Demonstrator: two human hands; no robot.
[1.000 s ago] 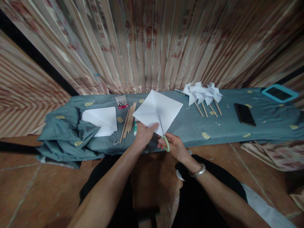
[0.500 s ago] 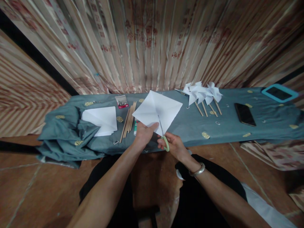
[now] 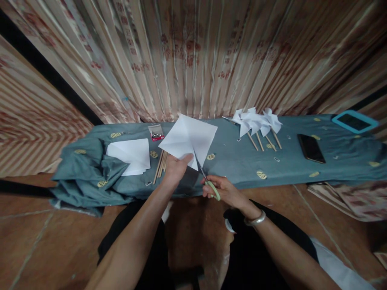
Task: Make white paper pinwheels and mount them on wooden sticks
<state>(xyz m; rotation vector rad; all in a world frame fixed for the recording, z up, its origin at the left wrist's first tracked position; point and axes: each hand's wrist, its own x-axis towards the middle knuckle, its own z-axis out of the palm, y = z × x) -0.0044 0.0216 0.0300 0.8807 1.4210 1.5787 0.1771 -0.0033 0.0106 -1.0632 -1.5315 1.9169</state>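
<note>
My left hand (image 3: 177, 168) grips a white square sheet of paper (image 3: 193, 131) by its lower left side, thumb on top and the other fingers hidden beneath. The sheet carries creases and is slit from its nearest corner toward the middle. My right hand (image 3: 222, 188) is closed around the green handles of a pair of scissors (image 3: 213, 190). Their blades point up and left, at the lower end of the slit. Partly under the sheet lie several wooden sticks (image 3: 159, 168). Left of them is a stack of white paper (image 3: 136, 155).
A grey-green cloth with yellow pineapples covers the table (image 3: 238, 173). Several paper pinwheels (image 3: 256, 121) on sticks lie at the back right. Farther right are a black phone (image 3: 311, 148) and a blue-framed tablet (image 3: 353, 121). A small box of metal pins (image 3: 156, 132) stands behind the sticks.
The sheet has moved left with my left hand, and its slit stands wider apart. My right hand has drawn the scissors back toward me, so more of the blades shows.
</note>
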